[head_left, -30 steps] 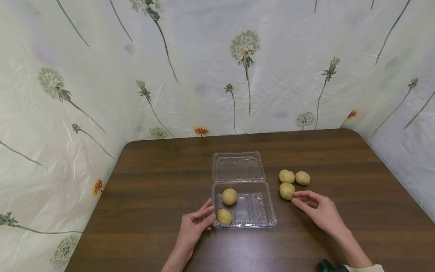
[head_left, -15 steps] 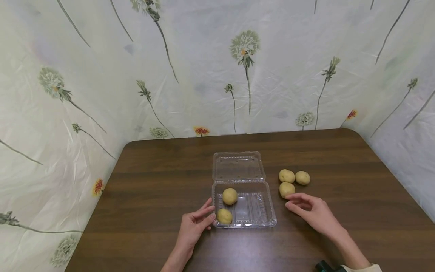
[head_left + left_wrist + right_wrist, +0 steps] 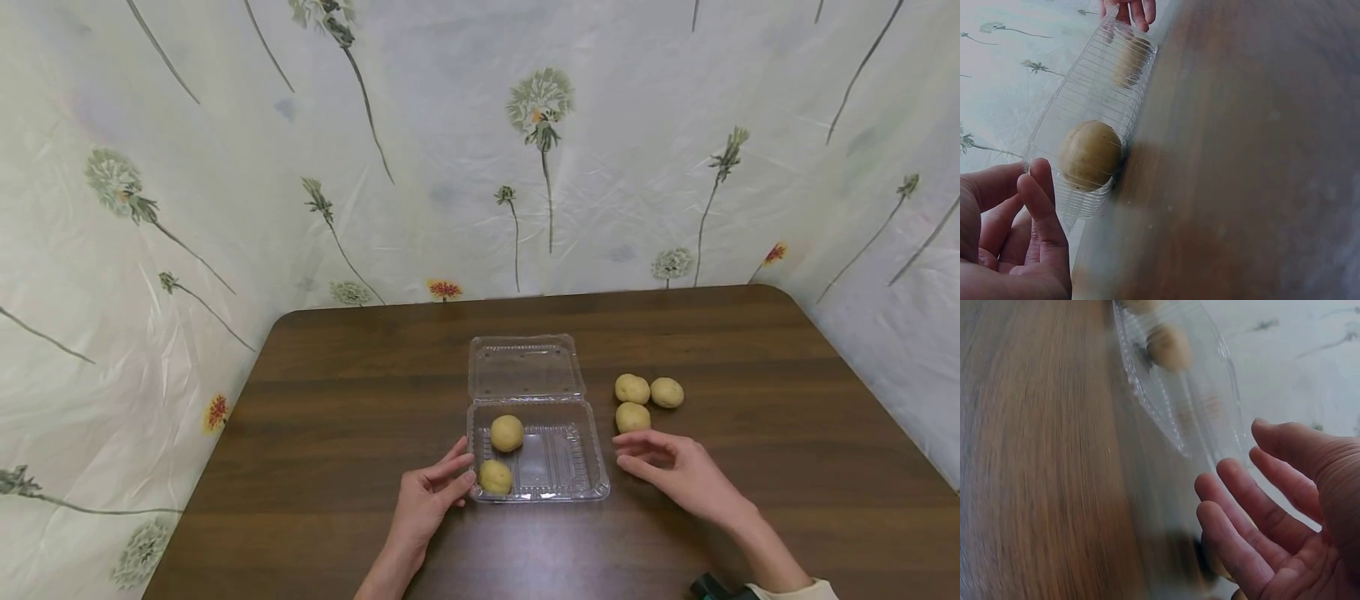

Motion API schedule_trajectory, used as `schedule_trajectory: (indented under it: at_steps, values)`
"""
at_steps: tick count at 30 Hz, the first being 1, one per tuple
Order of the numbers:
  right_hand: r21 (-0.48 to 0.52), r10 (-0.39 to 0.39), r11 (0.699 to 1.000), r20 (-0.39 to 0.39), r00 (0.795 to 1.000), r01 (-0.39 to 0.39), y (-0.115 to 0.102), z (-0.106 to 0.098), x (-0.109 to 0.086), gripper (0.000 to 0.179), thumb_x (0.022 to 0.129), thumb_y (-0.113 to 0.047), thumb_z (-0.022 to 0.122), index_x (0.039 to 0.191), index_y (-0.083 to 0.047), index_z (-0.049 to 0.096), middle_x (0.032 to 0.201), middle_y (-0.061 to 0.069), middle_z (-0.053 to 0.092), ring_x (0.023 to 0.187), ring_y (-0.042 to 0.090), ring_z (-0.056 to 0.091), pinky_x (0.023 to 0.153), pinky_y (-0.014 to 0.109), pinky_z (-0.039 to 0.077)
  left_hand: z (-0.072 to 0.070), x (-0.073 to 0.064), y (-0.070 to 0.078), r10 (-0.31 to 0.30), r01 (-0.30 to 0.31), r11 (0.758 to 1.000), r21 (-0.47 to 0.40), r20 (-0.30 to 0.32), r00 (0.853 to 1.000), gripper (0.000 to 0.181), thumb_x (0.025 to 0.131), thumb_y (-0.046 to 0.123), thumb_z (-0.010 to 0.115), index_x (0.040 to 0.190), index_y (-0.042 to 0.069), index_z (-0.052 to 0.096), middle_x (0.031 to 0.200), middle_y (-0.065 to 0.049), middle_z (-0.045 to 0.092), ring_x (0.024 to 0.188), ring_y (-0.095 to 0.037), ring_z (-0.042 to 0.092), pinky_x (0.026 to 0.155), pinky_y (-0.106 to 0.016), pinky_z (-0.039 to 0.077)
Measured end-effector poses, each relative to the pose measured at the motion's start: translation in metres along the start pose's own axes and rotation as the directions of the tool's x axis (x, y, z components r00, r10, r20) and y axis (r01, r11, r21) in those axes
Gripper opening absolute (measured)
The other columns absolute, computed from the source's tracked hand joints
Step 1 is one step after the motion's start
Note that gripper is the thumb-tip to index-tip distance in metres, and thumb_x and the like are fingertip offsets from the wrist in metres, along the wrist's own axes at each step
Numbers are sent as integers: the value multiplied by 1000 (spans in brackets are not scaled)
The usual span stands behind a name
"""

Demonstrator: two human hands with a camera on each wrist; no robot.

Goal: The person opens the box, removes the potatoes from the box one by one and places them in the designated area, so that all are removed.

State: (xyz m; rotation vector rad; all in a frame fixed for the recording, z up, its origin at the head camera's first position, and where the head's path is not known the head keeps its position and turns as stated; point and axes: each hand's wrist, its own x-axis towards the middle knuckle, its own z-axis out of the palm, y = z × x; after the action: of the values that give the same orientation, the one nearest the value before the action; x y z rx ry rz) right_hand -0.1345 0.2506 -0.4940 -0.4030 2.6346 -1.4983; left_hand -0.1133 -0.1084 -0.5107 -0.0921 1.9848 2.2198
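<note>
A clear plastic clamshell container (image 3: 553, 462) lies open on the dark wood-grain worktop (image 3: 337, 408), its hinged lid (image 3: 527, 371) laid back on the far side. Inside the tray, towards its left wall, are two potatoes: a rear potato (image 3: 507, 433) and a front potato (image 3: 496, 477) in the near left corner, slightly apart.

The left hand (image 3: 422, 504) pinches the container's rim at that near left corner, thumb and fingertips on the plastic.

The right hand (image 3: 686, 475) is released, fingers loosely bent and holding nothing, just right of the container. Just beyond its fingertips sits a near potato (image 3: 633, 417), grouped with a far left potato (image 3: 632, 388) and a far right potato (image 3: 667, 392) on the worktop.

A pale sleeve (image 3: 801, 592) and a black device (image 3: 712, 588) show at the right wrist. Dandelion-printed sheeting (image 3: 450, 125) hangs behind the worktop.
</note>
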Motion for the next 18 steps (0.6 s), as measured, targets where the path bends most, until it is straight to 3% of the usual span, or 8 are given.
schedule_trajectory:
  at_steps: [18]
  values:
    - [65, -60, 996, -14, 998, 61, -17, 11, 2, 25, 91, -23, 72, 114, -13, 69, 102, -5, 71, 93, 12, 67, 75, 26, 55, 0, 1, 0, 4, -4, 1000, 10, -1, 1000, 34, 87, 8, 74, 118, -5, 67, 138, -7, 55, 83, -10, 64, 63, -21, 51]
